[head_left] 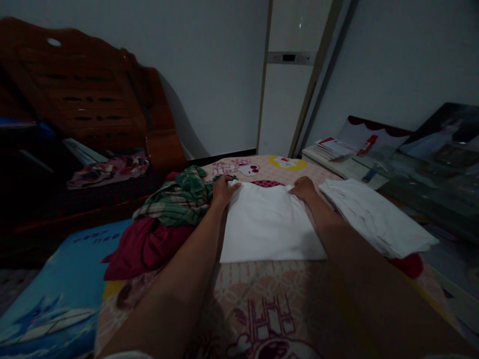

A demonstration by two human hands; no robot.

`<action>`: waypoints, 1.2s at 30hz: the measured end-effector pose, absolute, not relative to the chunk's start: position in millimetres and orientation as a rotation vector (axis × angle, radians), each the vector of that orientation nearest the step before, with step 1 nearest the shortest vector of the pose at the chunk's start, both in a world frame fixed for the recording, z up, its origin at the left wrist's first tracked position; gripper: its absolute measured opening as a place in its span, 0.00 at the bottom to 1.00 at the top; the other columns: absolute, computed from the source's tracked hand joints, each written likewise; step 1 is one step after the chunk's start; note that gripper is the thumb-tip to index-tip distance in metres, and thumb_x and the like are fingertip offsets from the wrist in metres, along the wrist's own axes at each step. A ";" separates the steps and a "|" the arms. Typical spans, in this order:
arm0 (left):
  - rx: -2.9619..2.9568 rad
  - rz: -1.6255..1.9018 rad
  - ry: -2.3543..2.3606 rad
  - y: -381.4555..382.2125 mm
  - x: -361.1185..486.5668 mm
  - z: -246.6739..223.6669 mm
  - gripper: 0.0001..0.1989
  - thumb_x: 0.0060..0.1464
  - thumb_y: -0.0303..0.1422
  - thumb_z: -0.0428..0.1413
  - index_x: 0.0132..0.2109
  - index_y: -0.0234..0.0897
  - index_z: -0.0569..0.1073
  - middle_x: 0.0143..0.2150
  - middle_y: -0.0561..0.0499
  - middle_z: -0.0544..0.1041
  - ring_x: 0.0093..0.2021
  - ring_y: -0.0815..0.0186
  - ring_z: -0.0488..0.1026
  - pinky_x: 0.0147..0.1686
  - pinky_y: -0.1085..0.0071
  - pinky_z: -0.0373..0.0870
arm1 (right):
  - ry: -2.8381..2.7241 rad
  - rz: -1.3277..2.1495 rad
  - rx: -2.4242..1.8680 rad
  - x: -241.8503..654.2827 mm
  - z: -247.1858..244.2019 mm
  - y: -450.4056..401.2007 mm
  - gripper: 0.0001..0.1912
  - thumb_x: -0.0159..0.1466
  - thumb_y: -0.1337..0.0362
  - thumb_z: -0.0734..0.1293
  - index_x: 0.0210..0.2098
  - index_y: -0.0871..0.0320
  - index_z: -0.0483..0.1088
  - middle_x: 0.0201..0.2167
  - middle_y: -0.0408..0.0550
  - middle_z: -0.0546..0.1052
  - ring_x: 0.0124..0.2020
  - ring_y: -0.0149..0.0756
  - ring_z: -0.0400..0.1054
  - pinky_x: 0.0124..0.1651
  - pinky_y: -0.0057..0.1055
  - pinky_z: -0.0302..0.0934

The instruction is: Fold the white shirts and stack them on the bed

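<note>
A folded white garment [273,227] lies in front of me on a pink patterned cloth [239,284]; what kind of garment it is does not show. At its far left corner, my left hand [223,189] pinches the fabric between thumb and fingers. My right hand [304,189] grips the far right corner the same way. Right of my right hand rests a stack of folded white cloth [374,214]. A green plaid garment [179,197] sits crumpled beside my left hand, with a dark red cloth [149,249] under it.
A blue printed surface [71,289] is at the lower left, below a carved wooden bench [90,94]. On the right, papers [337,148] lie near a glass-topped table [426,174]. A tall white cabinet-like unit [288,104] stands at the back wall.
</note>
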State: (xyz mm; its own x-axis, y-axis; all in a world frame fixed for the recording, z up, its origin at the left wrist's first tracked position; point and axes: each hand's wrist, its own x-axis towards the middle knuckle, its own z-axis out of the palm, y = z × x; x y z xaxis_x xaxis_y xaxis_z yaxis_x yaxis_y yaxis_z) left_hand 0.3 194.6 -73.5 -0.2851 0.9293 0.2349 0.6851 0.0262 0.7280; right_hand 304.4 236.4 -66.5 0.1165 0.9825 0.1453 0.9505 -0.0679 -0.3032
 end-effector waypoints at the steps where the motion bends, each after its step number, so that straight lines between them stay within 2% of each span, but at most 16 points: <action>1: 1.658 1.100 2.002 194.7 1.6 -73.5 0.19 0.49 0.35 0.62 0.48 0.34 0.73 0.46 0.45 0.77 0.45 0.59 0.73 0.47 0.66 0.66 | -1.927 0.135 -2.090 303.6 -64.3 237.3 0.18 0.48 0.66 0.74 0.39 0.65 0.77 0.41 0.55 0.79 0.43 0.46 0.73 0.46 0.34 0.66; 5: 1.649 1.100 1.962 197.0 4.5 -78.2 0.20 0.47 0.31 0.61 0.49 0.34 0.73 0.44 0.47 0.78 0.45 0.59 0.73 0.47 0.65 0.67 | -1.975 0.161 -2.077 299.4 -58.0 236.1 0.12 0.47 0.70 0.73 0.32 0.62 0.77 0.34 0.52 0.79 0.37 0.43 0.73 0.42 0.33 0.66; 8: 1.538 1.268 1.840 199.0 4.2 -83.3 0.17 0.45 0.30 0.59 0.45 0.35 0.74 0.40 0.50 0.77 0.40 0.62 0.73 0.41 0.68 0.69 | -1.845 0.231 -1.956 298.0 -55.2 229.6 0.15 0.47 0.72 0.70 0.36 0.63 0.77 0.36 0.50 0.80 0.38 0.40 0.73 0.42 0.31 0.66; 12: 1.373 1.478 1.506 195.1 3.2 -77.1 0.16 0.43 0.29 0.58 0.42 0.34 0.73 0.34 0.52 0.76 0.34 0.65 0.72 0.35 0.71 0.69 | -1.596 0.383 -1.729 303.5 -47.0 214.8 0.20 0.47 0.70 0.69 0.41 0.64 0.76 0.39 0.49 0.80 0.40 0.39 0.73 0.43 0.31 0.66; 16: 1.346 1.586 1.139 174.1 -1.4 -51.0 0.21 0.41 0.31 0.61 0.45 0.34 0.72 0.41 0.49 0.77 0.38 0.64 0.74 0.38 0.71 0.69 | -1.394 0.584 -1.492 317.0 -30.6 187.3 0.20 0.43 0.69 0.70 0.37 0.64 0.76 0.33 0.49 0.80 0.34 0.39 0.73 0.37 0.31 0.67; 19: 1.439 1.485 0.994 146.6 -9.1 -30.6 0.25 0.39 0.31 0.63 0.48 0.34 0.73 0.46 0.47 0.77 0.42 0.62 0.74 0.40 0.70 0.70 | -1.417 0.665 -1.302 326.8 -21.6 153.7 0.19 0.41 0.67 0.72 0.35 0.60 0.76 0.31 0.46 0.80 0.32 0.38 0.73 0.36 0.31 0.67; 23: 1.674 1.221 0.997 104.3 -19.7 -16.9 0.24 0.39 0.28 0.60 0.49 0.34 0.75 0.48 0.46 0.78 0.44 0.60 0.74 0.43 0.68 0.70 | -1.557 0.691 -1.233 332.0 -24.8 101.4 0.19 0.43 0.67 0.71 0.36 0.60 0.76 0.31 0.47 0.80 0.31 0.38 0.73 0.33 0.30 0.65; 26: 1.846 0.972 1.062 77.1 -23.4 -19.0 0.21 0.39 0.26 0.56 0.44 0.33 0.79 0.45 0.48 0.79 0.44 0.61 0.74 0.43 0.69 0.69 | -1.716 0.615 -1.275 331.8 -34.0 70.1 0.13 0.47 0.67 0.68 0.33 0.60 0.77 0.28 0.46 0.79 0.29 0.37 0.71 0.32 0.29 0.63; 30: 1.940 0.736 1.188 58.0 -21.7 -32.8 0.19 0.37 0.26 0.52 0.38 0.35 0.81 0.37 0.51 0.81 0.37 0.63 0.74 0.38 0.72 0.68 | -1.868 0.539 -1.310 330.9 -45.4 51.2 0.07 0.48 0.66 0.67 0.26 0.60 0.77 0.25 0.45 0.78 0.28 0.37 0.70 0.32 0.29 0.61; 32: 1.962 0.737 1.226 56.7 -20.1 -39.3 0.19 0.37 0.26 0.52 0.37 0.35 0.82 0.34 0.52 0.81 0.34 0.64 0.73 0.35 0.73 0.67 | -1.862 0.530 -1.308 330.9 -48.8 49.6 0.07 0.48 0.66 0.68 0.26 0.60 0.77 0.24 0.45 0.78 0.29 0.37 0.71 0.33 0.29 0.61; 36: 1.807 0.985 1.192 59.7 -20.6 -43.8 0.17 0.38 0.28 0.55 0.38 0.33 0.81 0.33 0.50 0.80 0.31 0.65 0.72 0.33 0.73 0.67 | -1.785 0.488 -1.304 333.3 -47.4 49.4 0.08 0.51 0.64 0.67 0.28 0.59 0.77 0.26 0.46 0.79 0.29 0.37 0.71 0.34 0.30 0.62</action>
State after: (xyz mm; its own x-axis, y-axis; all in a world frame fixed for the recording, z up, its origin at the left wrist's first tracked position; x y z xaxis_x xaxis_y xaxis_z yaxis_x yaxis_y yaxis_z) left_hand -20.6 59.7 -43.8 0.2720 0.9423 0.1952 0.3696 -0.2896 0.8829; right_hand 333.3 49.4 -47.4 -0.0956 0.9102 0.4030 0.5783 0.3803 -0.7217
